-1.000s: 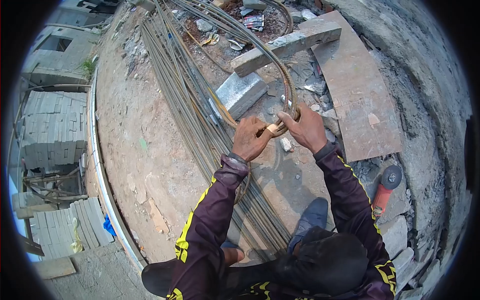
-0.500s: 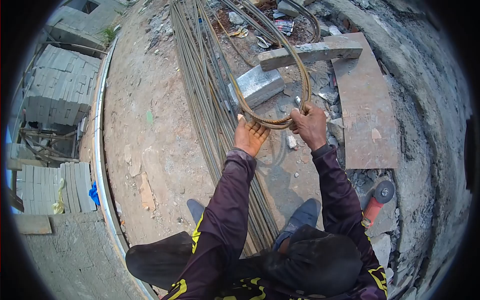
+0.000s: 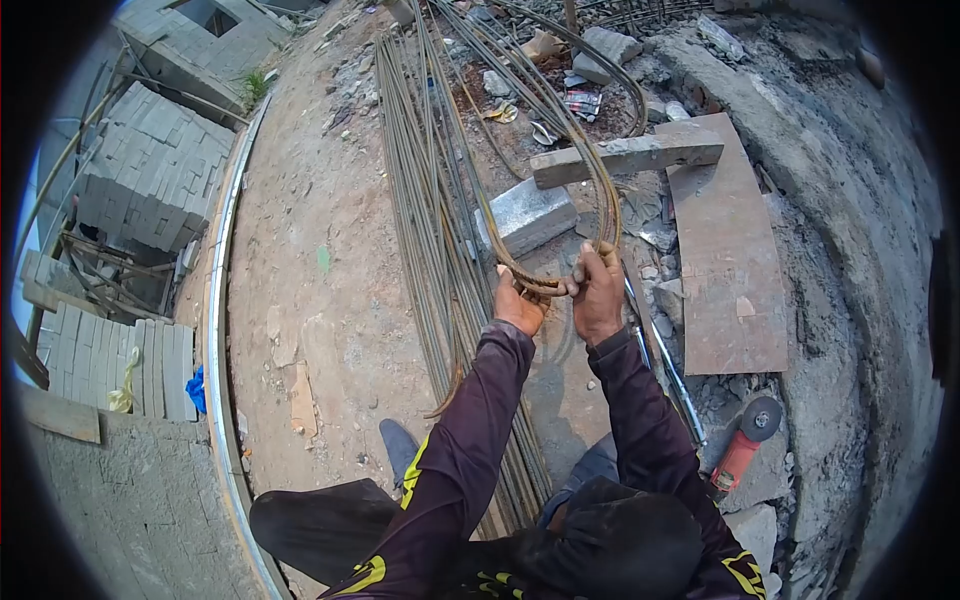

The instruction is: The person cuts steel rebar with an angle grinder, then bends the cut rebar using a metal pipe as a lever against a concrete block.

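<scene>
Several long steel rebar rods [image 3: 604,180] are bent back in a rusty U-shaped loop in front of me. My left hand [image 3: 520,303] is closed round the left side of the bend, thumb on top. Right beside it, my right hand [image 3: 598,295] grips the right side of the bend with bent fingers, which partly hide the rods. Two long shiny metal rods [image 3: 672,375], perhaps handles of one tool, extend down past my right wrist. A curved rusty rod end [image 3: 448,396] shows left of my left forearm.
A bundle of straight rebar [image 3: 415,190] runs along the ground under my arms. Beyond the loop lie a silvery block [image 3: 530,218] and a concrete beam [image 3: 640,155]. On the right are a brown board [image 3: 730,260] and a red angle grinder [image 3: 738,455]; stacked blocks [image 3: 150,165] stand left.
My left hand has gone from an open palm beneath the bend to closed round it. My hands are closer together. The shiny rods beside my right wrist and the rusty end have come into view.
</scene>
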The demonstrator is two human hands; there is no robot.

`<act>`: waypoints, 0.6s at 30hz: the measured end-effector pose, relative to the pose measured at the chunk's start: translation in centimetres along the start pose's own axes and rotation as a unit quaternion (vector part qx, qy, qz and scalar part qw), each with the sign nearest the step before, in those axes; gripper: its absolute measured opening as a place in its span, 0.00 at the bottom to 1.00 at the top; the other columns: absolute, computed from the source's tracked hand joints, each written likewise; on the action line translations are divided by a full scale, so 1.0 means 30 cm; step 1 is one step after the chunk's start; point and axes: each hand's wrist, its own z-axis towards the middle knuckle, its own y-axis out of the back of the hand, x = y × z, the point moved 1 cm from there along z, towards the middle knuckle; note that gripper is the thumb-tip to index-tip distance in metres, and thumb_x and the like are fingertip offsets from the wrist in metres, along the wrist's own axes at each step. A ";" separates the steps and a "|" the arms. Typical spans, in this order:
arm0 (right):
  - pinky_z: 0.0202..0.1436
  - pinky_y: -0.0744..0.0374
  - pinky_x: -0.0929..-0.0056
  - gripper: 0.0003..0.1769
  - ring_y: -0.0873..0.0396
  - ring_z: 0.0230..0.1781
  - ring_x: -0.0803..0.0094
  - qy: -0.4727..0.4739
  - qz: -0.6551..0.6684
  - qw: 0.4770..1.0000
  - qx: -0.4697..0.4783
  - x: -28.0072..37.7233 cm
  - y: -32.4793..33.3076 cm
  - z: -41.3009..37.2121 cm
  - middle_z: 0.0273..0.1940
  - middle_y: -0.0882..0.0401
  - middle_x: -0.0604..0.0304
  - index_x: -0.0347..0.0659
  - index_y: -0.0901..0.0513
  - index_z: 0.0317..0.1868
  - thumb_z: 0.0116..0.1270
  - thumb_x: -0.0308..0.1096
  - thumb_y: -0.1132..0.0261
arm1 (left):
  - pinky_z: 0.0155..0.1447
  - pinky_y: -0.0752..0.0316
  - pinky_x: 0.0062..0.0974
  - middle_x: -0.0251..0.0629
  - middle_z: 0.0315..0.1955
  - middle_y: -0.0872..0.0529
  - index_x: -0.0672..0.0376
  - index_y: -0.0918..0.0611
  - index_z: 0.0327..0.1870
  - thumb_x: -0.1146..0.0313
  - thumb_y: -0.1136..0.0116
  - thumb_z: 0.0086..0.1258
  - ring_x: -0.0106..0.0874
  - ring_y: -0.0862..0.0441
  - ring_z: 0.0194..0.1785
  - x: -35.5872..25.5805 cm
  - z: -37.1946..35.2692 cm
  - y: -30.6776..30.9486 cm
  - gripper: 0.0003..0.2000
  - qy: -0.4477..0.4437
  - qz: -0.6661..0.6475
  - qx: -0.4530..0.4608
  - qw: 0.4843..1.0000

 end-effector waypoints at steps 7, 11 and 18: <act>0.31 0.30 0.75 0.17 0.36 0.22 0.79 -0.054 -0.009 0.998 0.039 -0.010 -0.026 -0.188 0.23 0.37 0.70 0.44 0.28 0.35 0.79 0.47 0.42 | 0.66 0.29 0.42 0.53 0.63 0.25 0.64 0.33 0.69 0.39 0.57 0.78 0.46 0.26 0.65 -0.002 -0.201 0.077 0.35 0.060 -0.079 0.090 0.991; 0.32 0.29 0.72 0.21 0.37 0.21 0.79 -0.073 0.002 0.997 -0.035 0.014 0.041 -0.153 0.22 0.39 0.70 0.44 0.29 0.35 0.80 0.52 0.45 | 0.51 0.28 0.36 0.43 0.42 0.24 0.63 0.26 0.53 0.37 0.49 0.73 0.37 0.26 0.42 0.007 -0.159 0.078 0.31 0.111 -0.160 0.111 0.975; 0.34 0.30 0.70 0.23 0.38 0.21 0.78 -0.079 0.014 0.996 -0.029 -0.008 0.079 -0.142 0.22 0.40 0.71 0.47 0.33 0.32 0.79 0.55 0.47 | 0.27 0.42 0.22 0.25 0.22 0.35 0.55 0.29 0.34 0.42 0.46 0.75 0.21 0.39 0.22 -0.064 -0.185 -0.006 0.23 0.067 -0.182 0.014 0.981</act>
